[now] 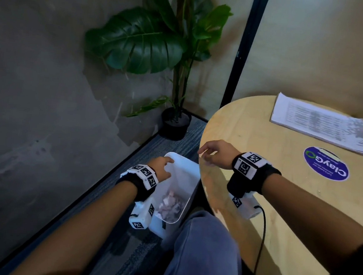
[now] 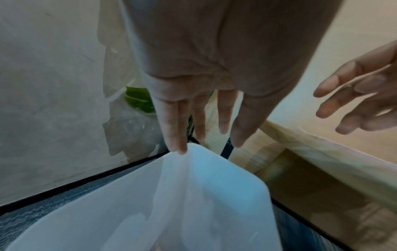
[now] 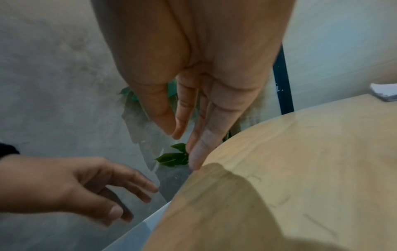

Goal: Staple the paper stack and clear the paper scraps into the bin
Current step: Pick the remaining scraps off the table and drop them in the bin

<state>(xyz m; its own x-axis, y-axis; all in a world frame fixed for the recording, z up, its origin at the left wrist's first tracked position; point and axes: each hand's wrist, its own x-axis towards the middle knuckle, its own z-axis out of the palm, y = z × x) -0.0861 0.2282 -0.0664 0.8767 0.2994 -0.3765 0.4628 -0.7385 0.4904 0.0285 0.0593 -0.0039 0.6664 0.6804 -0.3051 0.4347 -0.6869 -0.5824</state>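
Observation:
A white plastic bin (image 1: 191, 177) stands on the floor beside the round wooden table (image 1: 280, 199), with crumpled paper scraps (image 1: 170, 203) lying in its bottom. My left hand (image 1: 163, 165) hovers over the bin's far rim (image 2: 204, 152) with straight fingers, holding nothing. My right hand (image 1: 213, 151) reaches over the table's left edge, fingers (image 3: 201, 149) extended and empty, tips at the rim of the tabletop (image 3: 300, 169). The printed paper stack (image 1: 320, 124) lies at the table's far right. No stapler is visible.
A potted plant (image 1: 173, 119) stands in the corner behind the bin, by a grey wall. A round blue sticker (image 1: 326, 164) is on the tabletop. A black cable (image 1: 262, 234) trails over the near table edge. My knee in blue jeans (image 1: 204, 247) is beside the bin.

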